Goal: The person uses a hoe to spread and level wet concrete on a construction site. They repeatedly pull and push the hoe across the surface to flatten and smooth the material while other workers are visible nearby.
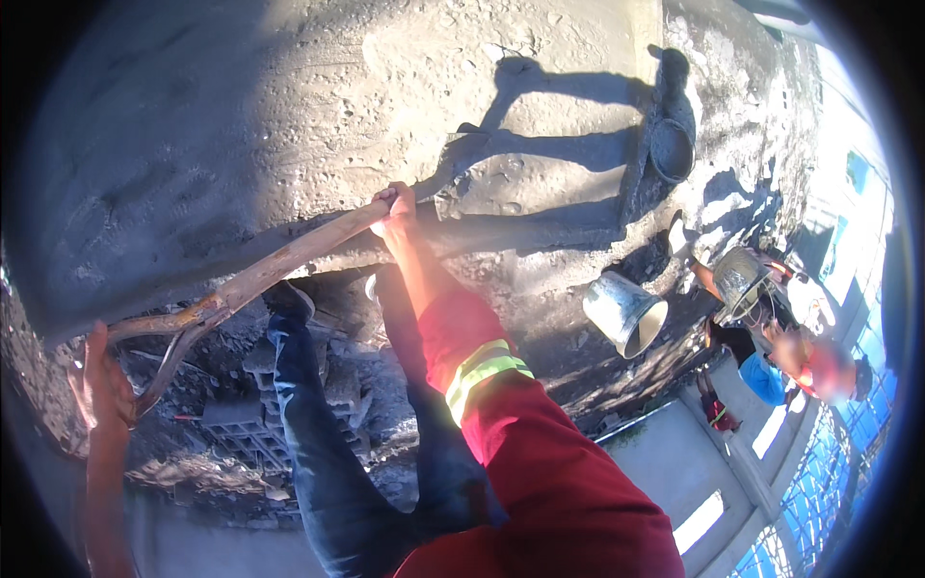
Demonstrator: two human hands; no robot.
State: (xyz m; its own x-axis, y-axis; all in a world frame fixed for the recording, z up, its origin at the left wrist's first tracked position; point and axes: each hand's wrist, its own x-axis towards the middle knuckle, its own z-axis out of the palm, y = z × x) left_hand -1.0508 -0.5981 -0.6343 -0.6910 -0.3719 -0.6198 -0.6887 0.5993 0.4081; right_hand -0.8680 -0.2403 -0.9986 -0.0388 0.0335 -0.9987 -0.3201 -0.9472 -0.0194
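A long-handled shovel [294,256] with a wooden shaft and a forked grip lies slantwise across the view. My right hand [396,210], in a red sleeve with a reflective band, is closed around the lower shaft near the metal. At the far left, my left hand [104,387] is wrapped about the crossbar of the forked grip. The shovel's blade end rests at the grey, wet-looking mortar or concrete surface [337,116]; shadow makes the blade's outline hard to tell.
A pale bucket [617,313] lies tilted to my right. Beyond it, a person [771,361] holds another bucket [740,279]. Hollow blocks [236,424] are stacked near my legs [332,453]. Shadows cross the concrete, and a raised edge runs before my feet.
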